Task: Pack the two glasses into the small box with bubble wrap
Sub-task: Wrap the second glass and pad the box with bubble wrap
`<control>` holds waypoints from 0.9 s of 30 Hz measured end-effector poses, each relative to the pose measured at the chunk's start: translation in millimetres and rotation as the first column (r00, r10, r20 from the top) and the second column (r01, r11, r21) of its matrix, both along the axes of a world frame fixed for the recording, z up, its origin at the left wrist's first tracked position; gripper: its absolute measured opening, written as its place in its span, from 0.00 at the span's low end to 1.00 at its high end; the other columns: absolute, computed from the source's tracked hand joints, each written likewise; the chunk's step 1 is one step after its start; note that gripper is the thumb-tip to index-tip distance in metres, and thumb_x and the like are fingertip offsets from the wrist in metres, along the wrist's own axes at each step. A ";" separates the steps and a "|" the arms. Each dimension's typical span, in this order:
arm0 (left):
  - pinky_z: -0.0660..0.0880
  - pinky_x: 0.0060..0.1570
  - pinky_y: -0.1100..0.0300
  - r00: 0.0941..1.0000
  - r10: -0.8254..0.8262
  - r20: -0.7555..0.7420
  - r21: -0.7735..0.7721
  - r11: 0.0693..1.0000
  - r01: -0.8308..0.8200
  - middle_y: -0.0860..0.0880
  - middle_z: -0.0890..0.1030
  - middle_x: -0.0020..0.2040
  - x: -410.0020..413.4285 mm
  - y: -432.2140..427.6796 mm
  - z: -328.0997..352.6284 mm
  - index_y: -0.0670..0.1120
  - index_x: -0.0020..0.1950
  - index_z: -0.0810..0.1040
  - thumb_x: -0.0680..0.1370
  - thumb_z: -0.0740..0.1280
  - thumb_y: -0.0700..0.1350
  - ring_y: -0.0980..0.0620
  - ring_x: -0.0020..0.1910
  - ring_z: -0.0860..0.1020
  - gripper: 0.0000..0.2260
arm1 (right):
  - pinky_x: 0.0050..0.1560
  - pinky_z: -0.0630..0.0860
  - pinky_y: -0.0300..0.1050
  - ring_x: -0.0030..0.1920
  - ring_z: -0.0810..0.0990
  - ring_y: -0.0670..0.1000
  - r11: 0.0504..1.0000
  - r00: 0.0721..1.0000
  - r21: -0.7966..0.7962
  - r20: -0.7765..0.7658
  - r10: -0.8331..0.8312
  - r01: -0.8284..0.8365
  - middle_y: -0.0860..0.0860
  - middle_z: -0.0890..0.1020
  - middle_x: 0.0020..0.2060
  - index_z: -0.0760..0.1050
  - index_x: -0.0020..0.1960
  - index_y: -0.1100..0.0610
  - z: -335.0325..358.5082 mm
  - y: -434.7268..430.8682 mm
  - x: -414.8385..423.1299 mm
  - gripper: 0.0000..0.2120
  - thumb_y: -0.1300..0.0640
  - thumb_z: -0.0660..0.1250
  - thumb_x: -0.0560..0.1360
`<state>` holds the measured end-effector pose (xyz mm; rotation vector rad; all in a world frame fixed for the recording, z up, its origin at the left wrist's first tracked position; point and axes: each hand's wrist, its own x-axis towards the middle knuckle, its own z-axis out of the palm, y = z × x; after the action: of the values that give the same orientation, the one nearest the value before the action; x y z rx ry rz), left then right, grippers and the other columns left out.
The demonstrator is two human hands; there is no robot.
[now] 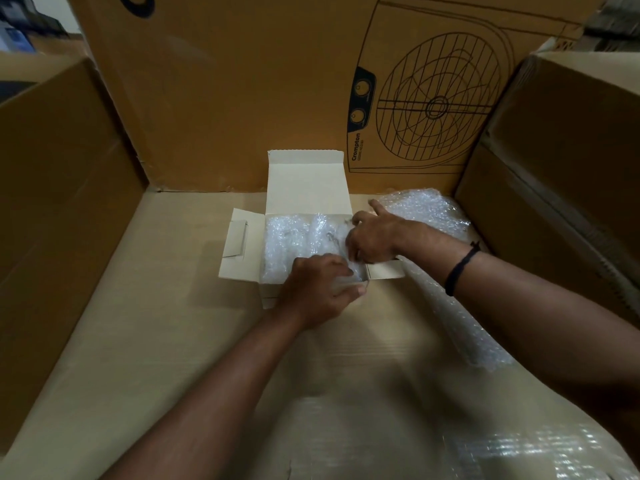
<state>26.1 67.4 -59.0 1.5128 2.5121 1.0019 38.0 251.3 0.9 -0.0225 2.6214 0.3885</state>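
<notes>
You're near the end, by the look of it. The small box (308,183) sits open on the cardboard sheet (138,341) w/ its lid flap upright at the back and both side flaps out. Inside it's full of bubble wrap (294,240), bunched in what reads as two lumps side by side. Probably the two glasses, but the glass itself can't be made out through the film, so that's a guess.

Your left hand (318,289) is at the near right corner, its grip clenched round a wad of the wrap right at the box edge. Your right hand (377,237) is over the right wall, index finger out, other fingers curled down into the padding. Can't tell if that grip pinches the wrap or just pushes it in.

Done, approx.: wrapping, loading. Left: tuck that last wad below the rim, fold side flaps in, shut the lid.

A spare sheet (426,209) lies just beside the box on the right, a longer strip (460,327) under your right forearm. Likely not needed, as the box looks full.
</notes>
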 end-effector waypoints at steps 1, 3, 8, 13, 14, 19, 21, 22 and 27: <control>0.68 0.56 0.52 1.000 0.007 0.006 0.105 0.994 -0.008 0.53 0.81 0.53 -1.7 -1.1 -3.5 0.50 0.52 0.83 0.70 0.63 0.66 0.49 0.53 0.78 0.23 | 0.73 0.35 0.65 0.77 0.54 0.54 1.000 1.000 0.002 0.009 -0.008 0.008 0.51 0.73 0.70 0.77 0.64 0.43 -1.4 0.3 -1.1 0.15 0.49 0.59 0.80; 0.65 0.54 0.54 0.998 0.004 -0.058 0.015 1.000 -0.004 0.57 0.80 0.56 -2.4 2.7 -4.8 0.54 0.53 0.82 0.70 0.59 0.68 0.51 0.54 0.76 0.24 | 0.73 0.35 0.65 0.77 0.54 0.54 1.000 1.000 0.016 0.016 -0.022 0.022 0.53 0.73 0.69 0.78 0.64 0.45 -3.4 -0.9 -4.0 0.15 0.49 0.60 0.80; 0.61 0.62 0.50 0.990 0.016 -0.139 -0.438 0.896 -0.076 0.51 0.79 0.61 5.8 16.1 3.0 0.59 0.63 0.76 0.68 0.49 0.77 0.49 0.62 0.71 0.35 | 0.75 0.49 0.64 0.72 0.63 0.54 0.992 0.997 -0.106 -0.021 -0.068 0.065 0.49 0.78 0.64 0.79 0.62 0.45 0.1 2.9 -11.2 0.16 0.58 0.63 0.77; 0.56 0.69 0.42 0.999 0.009 -0.047 -0.636 0.771 -0.037 0.48 0.72 0.71 7.9 23.7 16.0 0.57 0.69 0.72 0.68 0.49 0.79 0.45 0.69 0.67 0.39 | 0.58 0.75 0.55 0.57 0.77 0.54 0.965 0.944 -0.247 -0.285 -0.163 0.092 0.51 0.81 0.57 0.80 0.55 0.45 6.4 24.4 -20.8 0.21 0.65 0.65 0.68; 0.57 0.69 0.41 0.999 0.003 -0.047 -0.646 0.763 -0.033 0.49 0.71 0.71 7.6 24.6 16.4 0.57 0.69 0.71 0.67 0.48 0.79 0.45 0.69 0.68 0.40 | 0.61 0.73 0.55 0.59 0.76 0.54 0.981 0.954 -0.178 -0.272 -0.125 0.078 0.51 0.81 0.57 0.80 0.56 0.45 5.2 24.8 -21.8 0.19 0.64 0.65 0.70; 0.58 0.69 0.46 1.000 -0.009 -0.028 -0.567 0.824 -0.008 0.51 0.71 0.72 5.0 18.5 12.0 0.59 0.69 0.70 0.68 0.53 0.78 0.46 0.69 0.67 0.36 | 0.65 0.65 0.56 0.63 0.72 0.56 0.998 0.991 0.008 -0.122 -0.059 0.060 0.53 0.79 0.58 0.79 0.59 0.48 -2.7 11.9 -28.2 0.14 0.55 0.60 0.78; 0.64 0.65 0.51 1.000 0.003 0.003 -0.340 0.940 -0.001 0.54 0.76 0.66 4.2 10.6 5.0 0.57 0.64 0.75 0.69 0.59 0.74 0.49 0.64 0.72 0.31 | 0.65 0.61 0.58 0.64 0.70 0.57 0.996 0.996 0.055 -0.063 -0.070 0.073 0.54 0.79 0.58 0.79 0.59 0.51 -2.0 6.2 -30.2 0.13 0.57 0.61 0.77; 0.67 0.62 0.53 0.999 0.022 0.039 -0.174 0.985 -0.015 0.56 0.77 0.62 3.3 6.9 0.1 0.55 0.60 0.78 0.69 0.62 0.71 0.51 0.60 0.75 0.28 | 0.66 0.60 0.59 0.65 0.70 0.57 0.993 0.996 0.072 -0.029 -0.087 0.089 0.53 0.79 0.57 0.78 0.59 0.52 -0.3 3.5 -30.7 0.13 0.58 0.61 0.78; 0.63 0.55 0.56 0.993 0.054 -0.100 -0.167 0.983 -0.070 0.55 0.80 0.54 6.7 2.9 -1.3 0.54 0.54 0.80 0.69 0.59 0.71 0.51 0.55 0.75 0.27 | 0.70 0.54 0.66 0.64 0.73 0.57 0.984 0.984 -0.023 0.036 -0.174 0.175 0.50 0.80 0.56 0.78 0.60 0.53 12.3 0.6 -31.9 0.16 0.61 0.60 0.76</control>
<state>32.7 70.3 -60.3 1.4752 2.6468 0.7153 6.1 252.0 13.2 0.1892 2.5699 0.2905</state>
